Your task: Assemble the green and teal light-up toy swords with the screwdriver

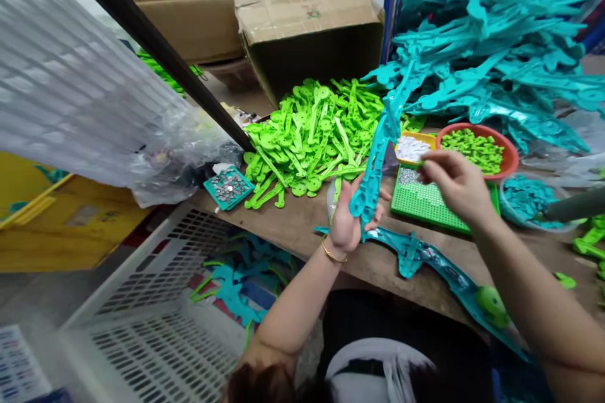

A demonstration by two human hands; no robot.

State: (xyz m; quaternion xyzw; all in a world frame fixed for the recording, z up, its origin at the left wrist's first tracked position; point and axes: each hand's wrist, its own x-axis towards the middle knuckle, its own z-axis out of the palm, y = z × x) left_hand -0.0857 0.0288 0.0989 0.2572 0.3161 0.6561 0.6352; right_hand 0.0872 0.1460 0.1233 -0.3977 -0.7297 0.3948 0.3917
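Note:
My left hand [347, 220] is wrapped around a long teal plastic part [378, 154], which stands upright with ribs and posts along it. In front of it my right hand [460, 186] is pinched, with a small green piece just showing at its fingertips. That hand hovers over a green perforated tray [425, 204] with small metal bits at its far end. On the table edge below lies another teal part [430, 255], a round green piece [492, 305] on its right portion.
Lime green levers [316, 132] are heaped before a cardboard box [312, 12]. Teal parts [486, 56] pile up behind a red bowl [508, 150] of green pieces and a yellow tray [428, 138] of white pieces. A white crate [155, 334] stands below left. A power tool [574, 208] juts in from the right.

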